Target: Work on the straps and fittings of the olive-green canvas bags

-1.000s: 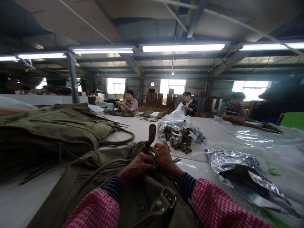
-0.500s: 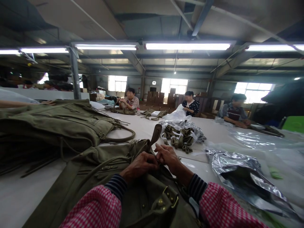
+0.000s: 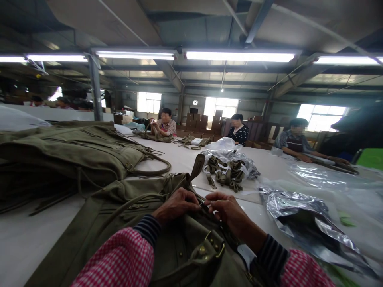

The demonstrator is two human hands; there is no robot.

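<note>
An olive-green handbag with brass-coloured studs and a rounded handle lies in front of me. My left hand pinches the upper edge of this bag near its opening. Just to its right, my right hand has its fingers bent close together over the same edge; what they hold, if anything, is too small to make out. A leather tab sticks up from the bag beyond my hands. Beneath my right wrist a white tag shows against the bag.
More olive bags are stacked at the left. Beyond my hands lies a bundle of olive straps in clear plastic. Silvery plastic packaging covers the right side of the white table. Several people work across it.
My right hand has moved right and slightly down, away from my left hand. The left hand stays about where it was on the bag. Across the table, co-workers' arms have shifted.
</note>
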